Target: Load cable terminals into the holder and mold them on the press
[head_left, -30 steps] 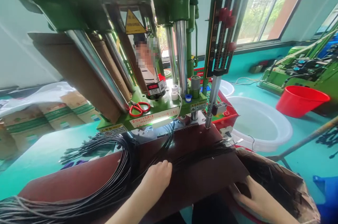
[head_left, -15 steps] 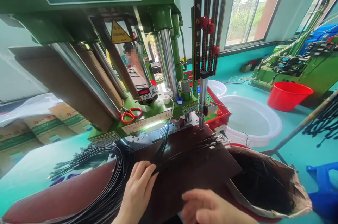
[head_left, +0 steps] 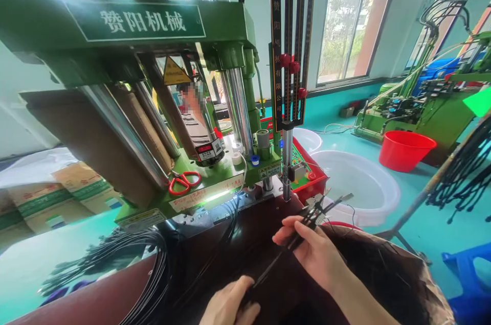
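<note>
Several thin black cables (head_left: 269, 267) run between my two hands above the dark red-brown tabletop. My right hand (head_left: 316, 253) pinches the bundle near its ends, which stick out up and to the right past the fingers. Lower down, at the bottom edge of the view, my left hand (head_left: 230, 302) is curled round the same cables; part of it is cut off by the frame. A larger coil of black cables (head_left: 163, 269) lies to the left of my left hand. Other black cables (head_left: 230, 220) trail out of the green press (head_left: 153, 28) onto the tabletop.
Red-handled scissors (head_left: 184, 183) rest on the press bed. A paper sack (head_left: 433, 284) with dark contents stands at the right, near a white tub (head_left: 356, 177) and a red bucket (head_left: 407, 148). A blue stool (head_left: 470, 274) is at far right. A person (head_left: 195, 128) is behind the press.
My right hand has moved up and right and closed on the cable ends. The left hand has come down and right. The view has tilted upward.
</note>
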Action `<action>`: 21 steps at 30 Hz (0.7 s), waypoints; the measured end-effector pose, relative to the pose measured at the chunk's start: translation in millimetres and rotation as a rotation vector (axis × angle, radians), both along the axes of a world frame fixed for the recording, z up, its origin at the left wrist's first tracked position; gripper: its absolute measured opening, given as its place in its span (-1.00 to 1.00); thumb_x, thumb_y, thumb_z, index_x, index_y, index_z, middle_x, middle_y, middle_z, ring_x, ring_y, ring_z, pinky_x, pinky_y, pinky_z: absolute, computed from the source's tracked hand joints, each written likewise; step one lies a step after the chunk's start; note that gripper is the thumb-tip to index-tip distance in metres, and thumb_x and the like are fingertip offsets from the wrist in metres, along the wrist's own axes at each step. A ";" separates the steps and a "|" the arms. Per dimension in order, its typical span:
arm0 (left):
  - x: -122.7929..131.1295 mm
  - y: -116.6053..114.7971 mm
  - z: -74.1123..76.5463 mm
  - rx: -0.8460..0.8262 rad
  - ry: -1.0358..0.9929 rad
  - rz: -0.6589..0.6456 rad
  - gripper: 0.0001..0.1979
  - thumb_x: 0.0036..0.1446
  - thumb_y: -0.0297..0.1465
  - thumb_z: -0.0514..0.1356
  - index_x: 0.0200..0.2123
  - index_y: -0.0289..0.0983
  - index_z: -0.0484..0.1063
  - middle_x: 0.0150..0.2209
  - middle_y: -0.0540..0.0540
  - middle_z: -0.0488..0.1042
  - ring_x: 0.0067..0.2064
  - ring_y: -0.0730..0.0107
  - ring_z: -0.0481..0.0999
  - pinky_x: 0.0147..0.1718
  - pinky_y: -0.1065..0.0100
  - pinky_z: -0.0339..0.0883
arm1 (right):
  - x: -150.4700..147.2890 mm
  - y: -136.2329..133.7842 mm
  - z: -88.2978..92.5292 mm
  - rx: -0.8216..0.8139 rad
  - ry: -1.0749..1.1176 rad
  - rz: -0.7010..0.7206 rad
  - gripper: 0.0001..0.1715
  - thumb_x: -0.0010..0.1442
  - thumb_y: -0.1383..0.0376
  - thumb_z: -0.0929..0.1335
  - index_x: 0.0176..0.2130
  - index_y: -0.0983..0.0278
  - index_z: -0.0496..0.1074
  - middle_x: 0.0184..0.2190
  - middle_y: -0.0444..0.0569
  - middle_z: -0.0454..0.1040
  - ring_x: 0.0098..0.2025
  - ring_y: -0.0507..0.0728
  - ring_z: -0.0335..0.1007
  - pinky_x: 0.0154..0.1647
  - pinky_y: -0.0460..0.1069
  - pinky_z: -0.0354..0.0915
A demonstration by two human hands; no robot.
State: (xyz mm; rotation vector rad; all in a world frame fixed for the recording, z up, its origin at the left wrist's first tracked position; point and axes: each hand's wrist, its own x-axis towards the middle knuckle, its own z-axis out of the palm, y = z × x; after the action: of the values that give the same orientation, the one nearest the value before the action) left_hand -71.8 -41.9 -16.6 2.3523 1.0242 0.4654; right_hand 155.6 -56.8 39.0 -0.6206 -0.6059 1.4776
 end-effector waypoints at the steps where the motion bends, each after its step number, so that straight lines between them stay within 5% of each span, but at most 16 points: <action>1: 13.4 3.3 11.9 -0.135 -0.031 -0.020 -0.84 0.03 -0.43 0.10 -0.26 -0.21 0.34 -0.39 0.01 0.50 -0.37 0.41 0.48 -0.39 0.47 0.33 | 0.6 -2.5 0.6 0.018 -0.056 0.000 -0.79 0.13 0.22 0.34 -0.27 0.29 0.50 -0.35 0.02 0.56 -0.19 0.17 0.43 -0.03 0.11 0.19; 4: 59.0 14.4 49.2 -0.594 -0.213 -0.093 -0.83 0.10 -0.35 0.00 -0.28 -0.27 0.31 -0.50 0.03 0.43 -0.54 0.52 0.38 -0.60 0.51 0.22 | 4.3 -6.8 0.0 0.039 -0.169 0.034 -0.76 0.13 0.20 0.34 -0.25 0.29 0.50 -0.24 0.06 0.53 -0.16 0.17 0.39 -0.05 0.10 0.20; 7: 94.9 23.0 69.7 -0.807 -0.334 -0.092 -0.82 0.06 -0.30 0.02 -0.38 -0.31 0.26 -0.63 0.07 0.33 -0.70 0.61 0.23 -0.75 0.55 0.04 | 12.6 -9.0 -2.7 0.025 -0.290 -0.017 -0.69 0.09 0.15 0.37 -0.17 0.23 0.47 -0.18 0.01 0.50 -0.12 0.19 0.37 -0.03 0.12 0.20; 11: 108.9 26.2 66.1 -0.754 -0.349 -0.048 -0.80 0.07 -0.27 0.02 -0.41 -0.31 0.24 -0.58 -0.01 0.41 -0.68 0.57 0.31 -0.75 0.55 0.05 | 25.4 -11.1 -5.6 0.015 -0.619 -0.202 -0.63 0.08 0.06 0.36 -0.17 0.22 0.47 -0.25 -0.03 0.52 -0.14 0.19 0.38 -0.03 0.09 0.22; 16: 104.3 26.7 57.7 -0.398 -0.250 0.036 -0.71 0.16 -0.24 -0.05 -0.46 -0.28 0.30 -0.53 -0.04 0.46 -0.54 0.50 0.42 -0.59 0.52 0.21 | 35.4 -12.0 -8.8 -0.001 -0.879 -0.077 -0.35 0.22 -0.03 0.15 -0.56 0.33 0.49 -0.63 -0.02 0.47 -0.52 0.11 0.39 -0.41 0.00 0.28; 21: 104.9 28.4 59.9 -0.533 -0.271 0.033 -0.72 0.15 -0.21 -0.04 -0.47 -0.26 0.25 -0.49 -0.02 0.47 -0.57 0.50 0.42 -0.66 0.53 0.19 | 39.9 -15.2 -15.4 -0.001 -0.883 -0.116 -0.37 0.12 -0.05 0.25 -0.72 0.32 0.38 -0.77 -0.09 0.35 -0.70 -0.01 0.23 -0.63 -0.10 0.13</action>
State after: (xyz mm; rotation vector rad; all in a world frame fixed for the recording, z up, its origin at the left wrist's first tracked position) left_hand 33.2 -13.4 43.3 1.7512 0.9226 0.4427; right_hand 195.6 -71.9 23.6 -1.2996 -1.2149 1.0449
